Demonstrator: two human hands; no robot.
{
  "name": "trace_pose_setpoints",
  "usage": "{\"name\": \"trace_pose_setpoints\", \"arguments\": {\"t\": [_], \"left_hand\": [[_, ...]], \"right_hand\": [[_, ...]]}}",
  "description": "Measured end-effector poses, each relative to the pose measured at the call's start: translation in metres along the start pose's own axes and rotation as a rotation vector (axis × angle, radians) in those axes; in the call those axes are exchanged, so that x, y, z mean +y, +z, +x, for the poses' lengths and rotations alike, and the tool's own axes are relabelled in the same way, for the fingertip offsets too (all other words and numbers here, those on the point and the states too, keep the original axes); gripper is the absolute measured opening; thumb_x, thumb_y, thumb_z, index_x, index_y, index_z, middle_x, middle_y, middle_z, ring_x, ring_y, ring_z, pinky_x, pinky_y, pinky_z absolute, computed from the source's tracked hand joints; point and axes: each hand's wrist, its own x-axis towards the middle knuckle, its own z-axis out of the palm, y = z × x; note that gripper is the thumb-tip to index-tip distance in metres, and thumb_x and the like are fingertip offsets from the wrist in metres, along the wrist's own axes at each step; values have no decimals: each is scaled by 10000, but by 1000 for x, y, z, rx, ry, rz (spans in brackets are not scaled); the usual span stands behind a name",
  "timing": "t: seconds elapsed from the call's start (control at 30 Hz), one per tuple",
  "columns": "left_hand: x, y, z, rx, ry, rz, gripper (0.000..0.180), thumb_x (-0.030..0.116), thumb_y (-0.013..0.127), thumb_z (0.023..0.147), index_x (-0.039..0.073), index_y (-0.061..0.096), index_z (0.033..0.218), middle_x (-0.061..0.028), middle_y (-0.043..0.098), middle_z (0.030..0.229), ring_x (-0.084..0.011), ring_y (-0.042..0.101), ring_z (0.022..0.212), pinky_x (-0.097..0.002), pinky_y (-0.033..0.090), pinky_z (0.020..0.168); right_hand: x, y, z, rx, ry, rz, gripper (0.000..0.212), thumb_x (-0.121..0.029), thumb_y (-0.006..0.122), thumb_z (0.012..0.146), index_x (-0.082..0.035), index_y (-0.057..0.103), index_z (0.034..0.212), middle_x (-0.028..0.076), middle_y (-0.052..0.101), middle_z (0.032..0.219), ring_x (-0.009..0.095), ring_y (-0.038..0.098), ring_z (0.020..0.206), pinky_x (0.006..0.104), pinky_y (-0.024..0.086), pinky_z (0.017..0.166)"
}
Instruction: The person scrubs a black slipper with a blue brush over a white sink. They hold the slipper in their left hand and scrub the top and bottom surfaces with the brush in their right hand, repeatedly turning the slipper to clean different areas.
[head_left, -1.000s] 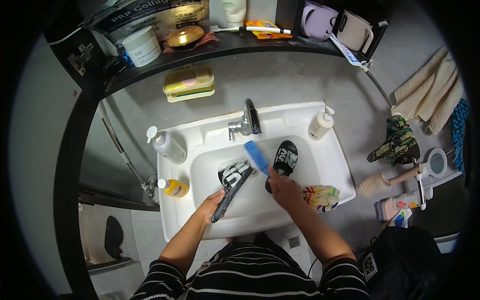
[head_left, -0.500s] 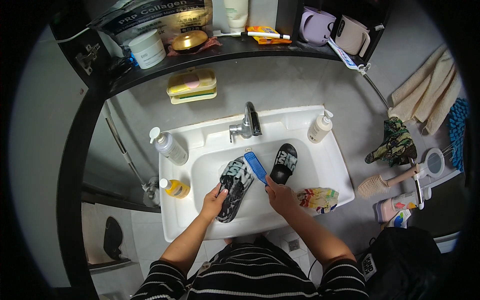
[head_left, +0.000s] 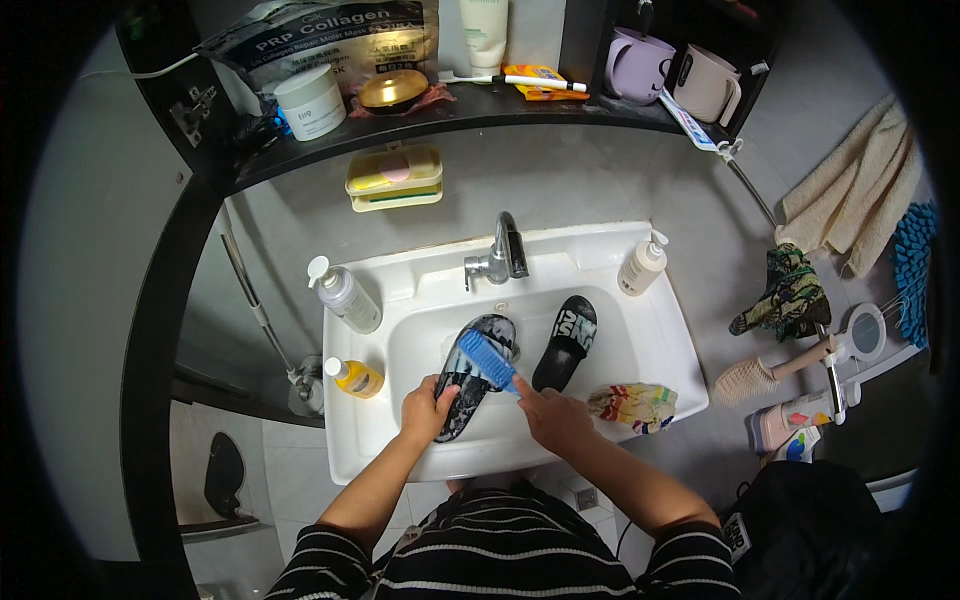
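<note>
Left hand: the left hand (head_left: 430, 408) is closed around the side of one slipper (head_left: 467, 406), with the thumb on top.
Right hand: the right hand (head_left: 555, 420) is curled around the handle end of a blue brush (head_left: 485, 360).
Brush: its head lies over the strap part of the held slipper; the bristles are hidden below, so contact cannot be told.
Held slipper: it is tilted inside the sink (head_left: 420, 468), toe part toward the tap (head_left: 506, 250), with pale, foamy-looking streaks on its dark surface.
Second slipper: the other slipper (head_left: 566, 345) lies in the sink, to the right of the brush, and no hand holds it.
Progress: brushing of the held slipper seems under way and not finished, as streaks cover it; for the second, how much is done cannot be told.
Tap: no running water is seen.
</note>
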Motion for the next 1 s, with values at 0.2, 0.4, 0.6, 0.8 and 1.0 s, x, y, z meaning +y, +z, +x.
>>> {"name": "trace_pose_setpoints", "arguments": {"t": [0.2,0.4,0.6,0.8,1.0], "left_hand": [[12,0,3,56,135,204,356,365,638,855,37,580,981,-155,662,737,-352,639,648,-422,499,579],[18,-2,1,23,166,266,311,293,679,823,38,568,962,-142,651,711,-331,630,610,-418,491,548],[15,-3,-2,65,163,251,292,250,714,780,59,571,949,-124,631,642,-321,620,572,-412,483,524],[10,0,-2,113,181,216,283,267,713,788,63,580,933,-117,625,624,-319,617,561,-397,482,518],[10,-10,-6,200,250,89,275,265,723,788,58,592,913,-120,641,672,-311,626,581,-371,488,525]], "right_hand": [[-1,3,0,-93,-53,-123,467,-316,441,962,-207,363,1409,137,611,809,313,642,673,462,506,574],[9,10,12,-122,25,-144,476,-308,380,979,-179,331,1434,173,606,868,347,639,670,478,521,605],[17,17,15,9,96,-183,444,-306,477,943,-192,424,1369,142,583,751,323,619,602,479,502,541],[-8,12,-4,-163,-127,-186,453,-324,432,962,-185,409,1393,146,589,780,323,620,631,492,506,598],[44,16,28,283,44,214,380,-255,527,916,-127,551,1272,184,597,641,346,616,582,459,485,551]]}}
